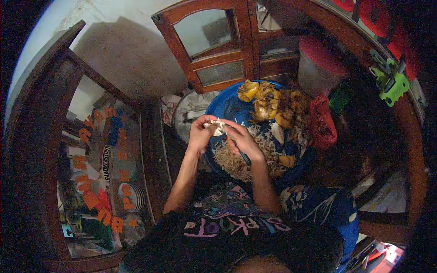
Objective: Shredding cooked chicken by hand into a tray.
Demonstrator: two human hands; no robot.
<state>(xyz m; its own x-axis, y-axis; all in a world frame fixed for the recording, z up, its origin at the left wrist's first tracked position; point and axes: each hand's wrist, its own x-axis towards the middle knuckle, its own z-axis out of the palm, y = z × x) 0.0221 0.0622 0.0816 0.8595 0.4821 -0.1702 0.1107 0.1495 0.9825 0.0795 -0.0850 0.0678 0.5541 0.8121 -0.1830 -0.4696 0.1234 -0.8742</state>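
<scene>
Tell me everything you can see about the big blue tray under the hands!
The blue tray is wide and round, and looks like plastic. It lies face up beneath the left hand and right hand. Pale shreds cover its near part; yellow-brown chunks pile up farther back. What it rests on is hidden.

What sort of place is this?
Probably a small food stall's preparation corner: a blue basin holds shredded meat and what look like cooked chicken pieces, and stacked plates show behind a lettered glass panel.
</scene>
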